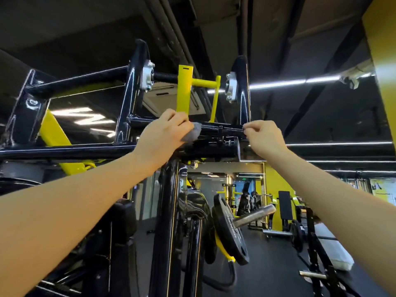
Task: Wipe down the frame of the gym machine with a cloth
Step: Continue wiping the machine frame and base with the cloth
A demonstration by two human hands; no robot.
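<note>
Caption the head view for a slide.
Left hand presses a grey cloth against the glossy black crossbar while the right hand steadies it.

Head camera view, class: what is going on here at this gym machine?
A person reaches up to the glossy black steel frame of a gym machine. The left hand holds a small grey cloth against a thin black crossbar. The right hand pinches the same bar's right end with curled fingers.

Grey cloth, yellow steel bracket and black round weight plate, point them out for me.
grey cloth [192, 133]: head view, bunched part below the left hand.
yellow steel bracket [183, 91]: head view, wide flat upright.
black round weight plate [230, 229]: head view, plate face.
</note>
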